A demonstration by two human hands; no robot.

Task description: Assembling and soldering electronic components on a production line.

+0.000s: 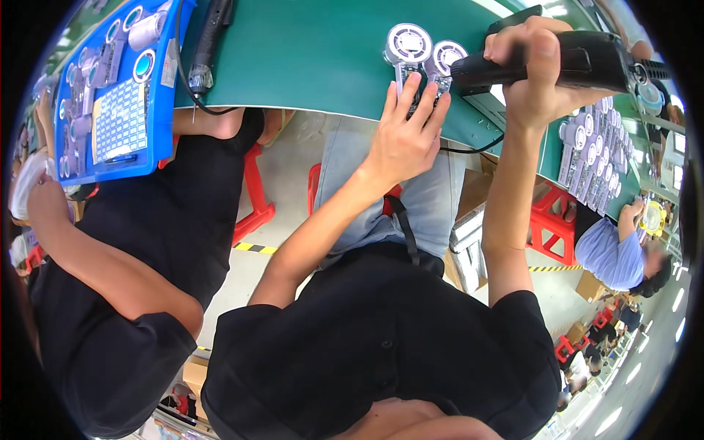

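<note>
Two light-purple handheld fan bodies (408, 45) with round white-ringed heads lie side by side on the green tabletop, circuit parts showing in their handles. Over both handles my left hand (405, 139) is draped, its fingers bent down and holding them against the table. In my right hand (534, 81) is a black electric screwdriver (594, 60), held nearly level with the fingers wrapped round its body. Its narrow end points left, close beside the right-hand fan's head. The exact tip is hard to make out, and my fingers hide part of the handles.
At the left, a blue tray (161, 139) holds several similar fan parts and a sheet of labels. Another black screwdriver (211, 48) with a cable lies nearby. Rows of fan bodies (590, 150) cover the right side. A co-worker (139, 242) sits at left; red stools (554, 224) stand below.
</note>
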